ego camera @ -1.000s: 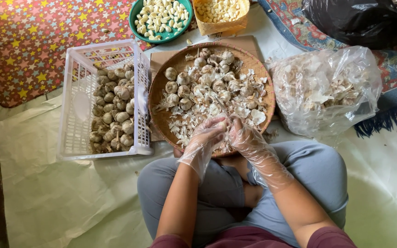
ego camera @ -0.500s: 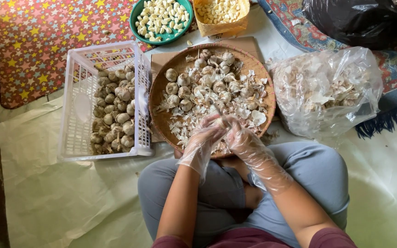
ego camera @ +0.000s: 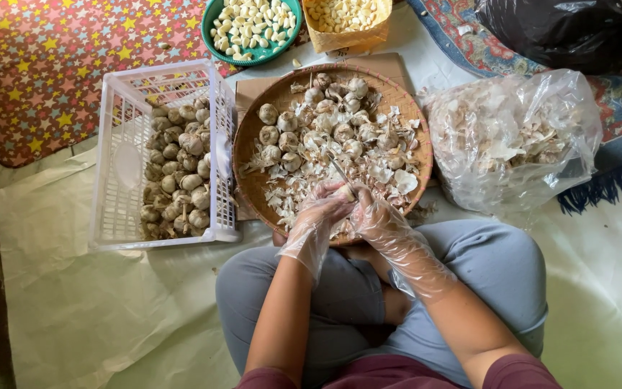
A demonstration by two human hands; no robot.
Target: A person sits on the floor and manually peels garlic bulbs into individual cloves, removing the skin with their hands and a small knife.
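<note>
Left hand [ego camera: 319, 213] fingers clamped on a garlic clove [ego camera: 345, 191], right hand [ego camera: 377, 216] gripping a small knife [ego camera: 341, 173]; best peeled shallowly, over the woven tray [ego camera: 250, 180].

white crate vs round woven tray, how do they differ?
The white crate is a rectangular plastic lattice with tall sides; the woven tray is round, brown and shallow. The crate holds only whole garlic bulbs piled at one end; the tray holds bulbs mixed with loose papery skins. The gloved left hand and right hand work over the tray's near rim with a thin blade; the crate sits untouched. Both hold unpeeled garlic.
</note>
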